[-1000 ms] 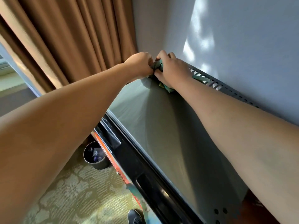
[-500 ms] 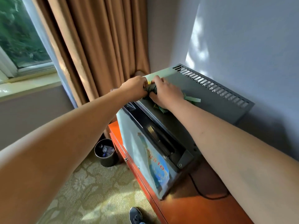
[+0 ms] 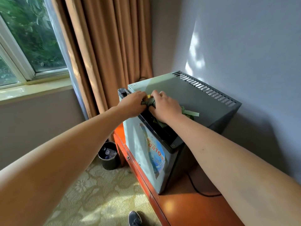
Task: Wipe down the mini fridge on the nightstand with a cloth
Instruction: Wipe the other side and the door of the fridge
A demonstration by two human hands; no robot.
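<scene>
Head view, looking down along both forearms. The left hand (image 3: 132, 104) and right hand (image 3: 164, 107) meet at the front upper edge of the mini fridge (image 3: 192, 101), which stands on the orange-brown nightstand (image 3: 184, 207) against the wall. Between the two hands is a bunched green cloth (image 3: 148, 101); the right hand's fingers curl over the bundle, and more of the cloth trails out from beneath that hand onto the fridge top, ending in a pale strip to its right. The left hand's fingers also close against the bundle, apparently pinching its near end, though the contact itself is hidden by the knuckles.

Directly below the hands runs the dark strip at the top of the fridge door; further below hangs a blue sticker (image 3: 155, 152) on the door front. Beyond the hands, the grey top extends to a row of vent slots (image 3: 206, 89) at the rear. Left of the left forearm, on the patterned carpet, stands a small dark waste bin (image 3: 108, 156), with a brown curtain (image 3: 104, 46) behind it.

Progress, as a judgement: the cloth is gathered, not spread, so this looks like regripping or folding between passes. No wet trace or streak shows which surfaces are done; the door front and the right side appear yet to be wiped.
</scene>
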